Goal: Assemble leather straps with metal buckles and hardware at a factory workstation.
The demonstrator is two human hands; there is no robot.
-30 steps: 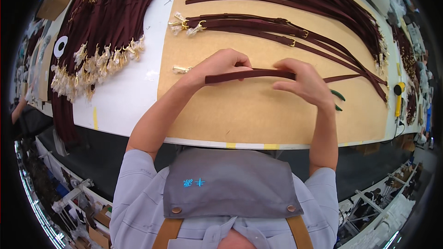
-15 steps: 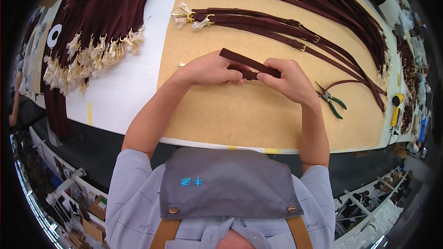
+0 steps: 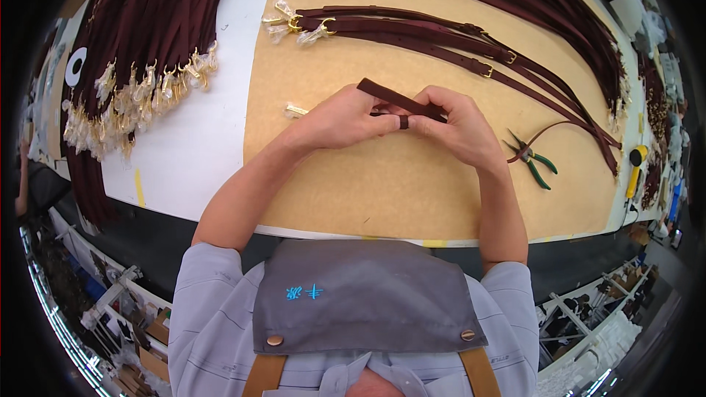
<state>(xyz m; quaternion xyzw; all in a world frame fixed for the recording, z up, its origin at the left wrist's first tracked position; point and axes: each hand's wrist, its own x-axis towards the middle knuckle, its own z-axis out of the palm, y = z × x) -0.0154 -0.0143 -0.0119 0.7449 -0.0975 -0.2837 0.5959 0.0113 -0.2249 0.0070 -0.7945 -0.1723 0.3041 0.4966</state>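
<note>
Over the tan sheet, my left hand [image 3: 351, 119] and my right hand [image 3: 457, 123] meet on a dark maroon leather strap [image 3: 397, 98]. Its flat end sticks up toward the far left between them. A small dark strap loop [image 3: 403, 123] shows at my thumb tips, around or against the strap; my fingers hide the rest. Both hands are closed, the right one gripping the strap from its side, the left pinching by the loop. Beside my left wrist lies a gold clasp in clear wrap [image 3: 296, 110]. To the right of my right hand rest green-handled pliers [image 3: 534, 159].
Finished-looking straps with gold buckles [image 3: 487, 70] and wrapped clasps [image 3: 318, 32] lie just beyond my hands. A large bundle of maroon straps [image 3: 515, 7] curves along the far right. More straps with wrapped hooks [image 3: 158, 92] hang at left. A yellow-and-black tool [image 3: 634, 169] sits at the right edge.
My left thumb has moved up to the small loop, which now shows between my thumbs. The view has shifted slightly, and more of the wrapped clasp by my left wrist shows.
</note>
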